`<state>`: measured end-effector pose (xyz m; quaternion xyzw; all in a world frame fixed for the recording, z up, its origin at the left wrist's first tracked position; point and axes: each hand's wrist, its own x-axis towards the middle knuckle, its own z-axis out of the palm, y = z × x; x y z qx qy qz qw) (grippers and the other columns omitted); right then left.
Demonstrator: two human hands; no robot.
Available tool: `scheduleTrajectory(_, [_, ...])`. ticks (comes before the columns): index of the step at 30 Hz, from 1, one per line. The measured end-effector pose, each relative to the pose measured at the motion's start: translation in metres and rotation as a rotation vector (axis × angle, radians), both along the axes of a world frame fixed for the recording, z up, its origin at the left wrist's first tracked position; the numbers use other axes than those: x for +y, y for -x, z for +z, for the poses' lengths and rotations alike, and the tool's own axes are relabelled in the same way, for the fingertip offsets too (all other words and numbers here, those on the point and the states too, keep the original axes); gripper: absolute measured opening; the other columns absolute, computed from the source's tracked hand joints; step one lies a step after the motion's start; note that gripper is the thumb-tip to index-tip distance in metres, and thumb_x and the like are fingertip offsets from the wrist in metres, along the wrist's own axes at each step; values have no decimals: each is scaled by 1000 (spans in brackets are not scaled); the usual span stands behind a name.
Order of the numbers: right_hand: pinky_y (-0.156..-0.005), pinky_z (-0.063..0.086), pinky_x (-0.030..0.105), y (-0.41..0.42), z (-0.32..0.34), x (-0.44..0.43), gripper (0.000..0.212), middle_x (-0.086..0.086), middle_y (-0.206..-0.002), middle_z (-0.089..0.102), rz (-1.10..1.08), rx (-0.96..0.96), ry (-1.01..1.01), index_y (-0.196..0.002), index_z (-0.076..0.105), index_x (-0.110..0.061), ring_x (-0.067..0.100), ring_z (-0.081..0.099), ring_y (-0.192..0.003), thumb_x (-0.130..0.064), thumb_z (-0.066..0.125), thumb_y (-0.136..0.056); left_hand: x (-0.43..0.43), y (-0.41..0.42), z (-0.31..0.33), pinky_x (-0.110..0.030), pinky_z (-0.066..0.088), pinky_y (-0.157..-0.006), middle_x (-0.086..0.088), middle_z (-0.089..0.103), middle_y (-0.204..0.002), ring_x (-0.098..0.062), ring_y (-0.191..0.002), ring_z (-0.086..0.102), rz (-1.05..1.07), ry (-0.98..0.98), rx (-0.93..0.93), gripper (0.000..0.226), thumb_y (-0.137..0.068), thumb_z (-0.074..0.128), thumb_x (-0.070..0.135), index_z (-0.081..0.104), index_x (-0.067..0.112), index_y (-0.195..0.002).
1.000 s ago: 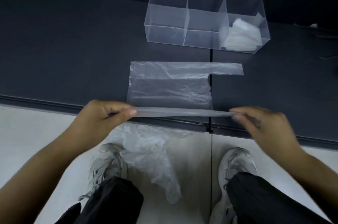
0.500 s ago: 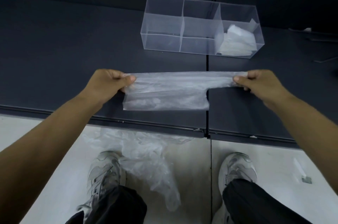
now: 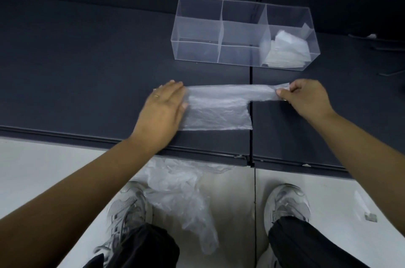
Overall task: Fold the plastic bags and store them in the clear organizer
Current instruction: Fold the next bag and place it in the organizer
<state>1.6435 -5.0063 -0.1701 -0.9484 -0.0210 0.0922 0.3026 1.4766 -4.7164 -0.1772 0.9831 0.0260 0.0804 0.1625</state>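
A thin clear plastic bag [image 3: 219, 110] lies folded lengthwise on the dark table [image 3: 87, 70]. My left hand [image 3: 164, 108] presses flat on its left end with straight fingers. My right hand [image 3: 304, 97] pinches the bag's handle strip at its right end, stretched taut. Behind them stands the clear organizer [image 3: 197, 27] with three compartments. Folded bags [image 3: 285, 51] fill its right compartment; the left and middle compartments hold nothing.
A heap of loose plastic bags [image 3: 184, 191] lies on the pale floor between my shoes, below the table's front edge [image 3: 197, 151]. A seam [image 3: 251, 83] splits the table under the bag. Dark cables [image 3: 390, 48] lie at the far right.
The near edge of the bag was lifted and carried away from me, folding the bag in half. My left hand then let go and flattened on the bag; my right hand still pinches.
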Motion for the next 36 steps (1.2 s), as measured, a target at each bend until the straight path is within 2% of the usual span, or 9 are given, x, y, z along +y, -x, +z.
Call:
scheduleTrajectory(3, [-78,43,35,12,13,15,17,11,-97,61,-5,-138,199,-95,62,-10,32,57,-94,-22,66,-84,0,5,-19,-32,-2,-120,-6,9,-162,-19,-149,4,2,-111,220,63,-102,24,44,11,11,-153])
scheduleTrajectory(7, [-92,37,44,54,24,77,36,18,-118,54,312,-502,202,-118,60,-7,37,50,-110,-12,59,-82,3,7,-28,-34,-6,-120,-1,-4,-162,-16,-148,-8,6,-206,261,77,-90,2,61,-2,16,-153])
scheduleTrajectory(10, [-115,17,36,94,10,131,50,12,-150,36,737,-284,79,-143,39,-9,27,30,-139,-21,49,-96,2,7,-26,-35,-7,-120,-3,-5,-161,-17,-148,-8,-1,-217,268,79,-90,-6,64,-1,14,-153])
scheduleTrajectory(13, [-120,-3,33,101,-18,142,58,2,-162,8,851,-194,212,-153,11,-14,15,2,-148,-39,27,-103,2,9,-24,-36,-5,-120,-7,1,-161,-20,-149,-3,-20,-209,268,81,-88,-5,59,3,11,-152])
scheduleTrajectory(21, [-116,-11,37,44,-33,50,70,1,-162,-1,623,-240,493,-154,3,-21,16,-4,-148,-56,3,-93,14,22,-22,-41,0,-121,-9,2,-162,-22,-149,-1,54,-230,288,94,-84,1,72,3,9,-154])
scheduleTrajectory(25, [-118,-6,40,42,-24,28,65,3,-162,3,485,-248,469,-154,9,-18,19,-1,-148,-48,27,-99,25,30,-15,-39,-5,-121,-8,-5,-162,-21,-149,-7,79,-167,310,101,-82,6,81,-1,9,-153])
scheduleTrajectory(27, [-116,9,41,53,-14,28,61,8,-156,23,488,-298,269,-148,31,-14,24,17,-143,-41,48,-96,25,32,-10,-37,-9,-120,-7,-10,-161,-20,-148,-13,57,-96,292,102,-79,15,80,-2,11,-153])
scheduleTrajectory(31, [-94,33,38,76,-1,31,31,4,-110,54,693,-299,56,-103,67,-15,27,51,-107,-28,78,-77,6,31,-1,-27,-12,-118,-2,3,-162,-11,-147,-10,-157,-2,179,89,-87,29,70,15,14,-154])
scheduleTrajectory(36, [-88,40,37,77,-1,41,6,5,-91,57,706,-225,7,-83,71,-8,24,53,-90,-12,75,-80,-18,26,-9,-19,-12,-116,3,10,-161,-7,-147,-2,-273,26,205,80,-91,41,60,18,15,-153])
